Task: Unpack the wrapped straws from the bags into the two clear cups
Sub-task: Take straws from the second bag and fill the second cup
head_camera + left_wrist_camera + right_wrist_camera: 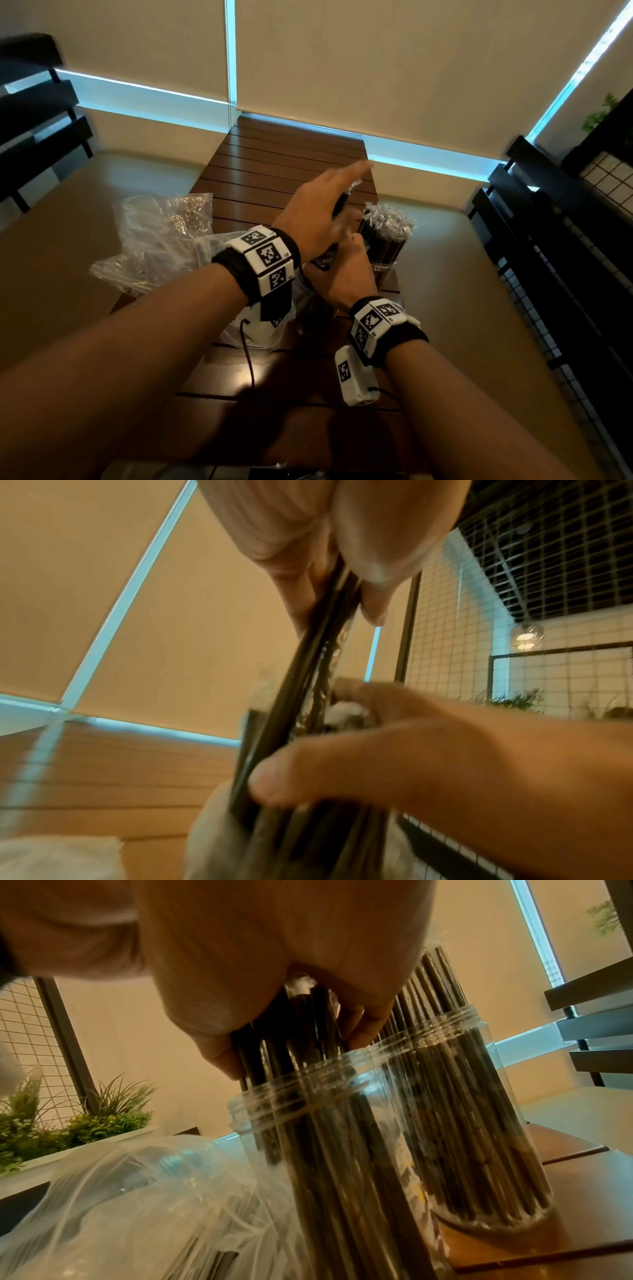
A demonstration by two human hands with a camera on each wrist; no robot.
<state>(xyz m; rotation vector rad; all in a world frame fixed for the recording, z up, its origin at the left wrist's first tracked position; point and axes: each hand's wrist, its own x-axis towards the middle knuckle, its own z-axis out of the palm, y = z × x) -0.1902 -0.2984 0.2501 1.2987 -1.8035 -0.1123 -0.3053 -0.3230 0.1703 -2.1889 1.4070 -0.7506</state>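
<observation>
We are pinching a few wrapped straws (318, 653) in our left hand (318, 219), while our right hand (346, 270) is gripping the bundle in the near cup (308, 1104), frame centre; crowding is risking tipping it against the far cup (479, 1042).

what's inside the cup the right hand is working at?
Near clear cup: a dense bunch of dark wrapped straws standing upright, tops gripped by the right hand. The cup's bottom is off frame and a plastic bag lies against its side, so the straws' lower ends aren't visible.
</observation>
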